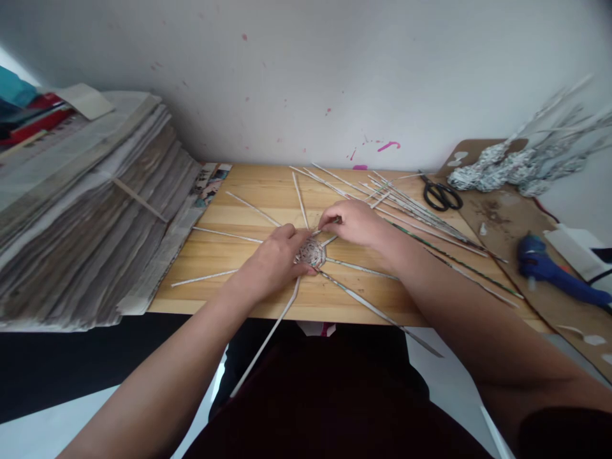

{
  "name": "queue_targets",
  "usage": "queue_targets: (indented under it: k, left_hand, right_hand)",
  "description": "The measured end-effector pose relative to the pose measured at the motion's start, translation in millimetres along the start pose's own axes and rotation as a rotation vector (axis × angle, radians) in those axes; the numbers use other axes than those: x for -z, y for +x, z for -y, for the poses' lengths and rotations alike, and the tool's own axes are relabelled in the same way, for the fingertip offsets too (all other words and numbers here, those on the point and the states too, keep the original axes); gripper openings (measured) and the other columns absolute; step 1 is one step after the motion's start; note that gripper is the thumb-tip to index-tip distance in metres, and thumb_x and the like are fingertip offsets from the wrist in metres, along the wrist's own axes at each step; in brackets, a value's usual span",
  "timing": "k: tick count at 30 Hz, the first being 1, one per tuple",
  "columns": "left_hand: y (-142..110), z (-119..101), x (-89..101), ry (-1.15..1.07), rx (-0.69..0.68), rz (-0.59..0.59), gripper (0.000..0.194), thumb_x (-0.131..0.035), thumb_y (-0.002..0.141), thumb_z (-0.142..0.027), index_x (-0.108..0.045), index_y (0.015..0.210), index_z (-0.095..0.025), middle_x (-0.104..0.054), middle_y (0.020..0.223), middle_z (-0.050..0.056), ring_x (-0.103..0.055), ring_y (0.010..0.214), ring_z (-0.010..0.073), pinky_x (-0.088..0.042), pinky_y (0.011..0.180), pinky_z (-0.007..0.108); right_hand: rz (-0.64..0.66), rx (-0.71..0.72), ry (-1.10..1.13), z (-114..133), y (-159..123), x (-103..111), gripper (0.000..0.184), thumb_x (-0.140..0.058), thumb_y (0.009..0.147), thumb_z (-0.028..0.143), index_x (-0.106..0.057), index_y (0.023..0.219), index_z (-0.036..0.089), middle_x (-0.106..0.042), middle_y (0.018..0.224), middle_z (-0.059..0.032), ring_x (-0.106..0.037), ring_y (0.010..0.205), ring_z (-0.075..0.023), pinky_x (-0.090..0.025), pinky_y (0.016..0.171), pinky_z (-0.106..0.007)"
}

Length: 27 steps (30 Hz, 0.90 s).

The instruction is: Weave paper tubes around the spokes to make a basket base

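A small round woven base point(312, 254) of rolled paper tubes lies on the wooden table, with several long paper spokes point(358, 296) radiating from it. My left hand point(282, 252) grips the left side of this base, thumb at its near edge and fingers over the far edge. At the upper right of the base, my right hand point(351, 221) is closed in a pinch on a thin paper strand point(315, 233) that runs along the rim. The strand's far end is hidden by the fingers. Two spokes hang past the table's front edge toward my lap.
Loose paper tubes point(421, 220) lie to the right, beside black scissors point(442, 196). Farther right are a blue glue gun point(549, 271) on brown cardboard point(497, 223) and woven paper pieces point(492, 169). A tall stack of newspapers point(95, 217) fills the left; a wall stands behind.
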State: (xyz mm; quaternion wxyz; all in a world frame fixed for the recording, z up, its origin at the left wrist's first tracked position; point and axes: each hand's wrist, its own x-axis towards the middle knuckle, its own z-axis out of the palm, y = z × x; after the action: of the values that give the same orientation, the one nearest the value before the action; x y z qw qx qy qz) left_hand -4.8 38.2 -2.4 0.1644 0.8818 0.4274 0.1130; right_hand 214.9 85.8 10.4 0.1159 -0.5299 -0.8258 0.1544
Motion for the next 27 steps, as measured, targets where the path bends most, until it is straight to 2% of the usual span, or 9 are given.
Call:
queue_targets:
  k: [10,16,21,27]
  left_hand:
    - [9,-1,8.0,0.014,0.055,0.093,0.067,-0.084,0.076,-0.039,-0.059,0.137,-0.024,-0.056,0.109,0.006,-0.062,0.102,0.0243,-0.05,0.093,0.034]
    - [11,0,6.6,0.024,0.069,0.08,0.068,-0.085,0.074,-0.038,-0.061,0.136,-0.027,-0.056,0.105,0.005,-0.062,0.1,0.0244,-0.051,0.09,0.032]
    - [9,0,5.2,0.011,0.058,0.069,0.069,-0.084,0.075,-0.037,-0.058,0.139,-0.029,-0.055,0.101,0.004,-0.062,0.098,0.024,-0.051,0.089,0.033]
    - [8,1,5.0,-0.011,0.05,0.057,0.071,-0.084,0.075,-0.035,-0.057,0.14,-0.027,-0.055,0.101,0.004,-0.062,0.098,0.0239,-0.051,0.089,0.033]
  right_hand:
    - [0.019,-0.035,-0.025,5,0,4,0.018,-0.067,0.084,0.015,-0.08,0.091,0.026,-0.079,0.092,0.0014,-0.069,0.087,-0.0168,-0.044,0.082,-0.029]
    - [-0.008,-0.029,-0.027,7,0,2,0.012,-0.071,0.082,0.018,-0.079,0.086,0.026,-0.079,0.09,0.0008,-0.07,0.09,-0.0183,-0.042,0.093,-0.033]
    - [-0.011,-0.078,0.053,8,2,-2,0.004,-0.075,0.081,0.024,-0.078,0.084,0.024,-0.079,0.086,0.0005,-0.068,0.082,-0.0156,-0.043,0.078,-0.028]
    - [0.063,-0.171,0.075,13,9,2,0.01,-0.077,0.08,0.03,-0.08,0.086,0.023,-0.077,0.08,0.0016,-0.062,0.072,-0.0127,-0.038,0.065,-0.026]
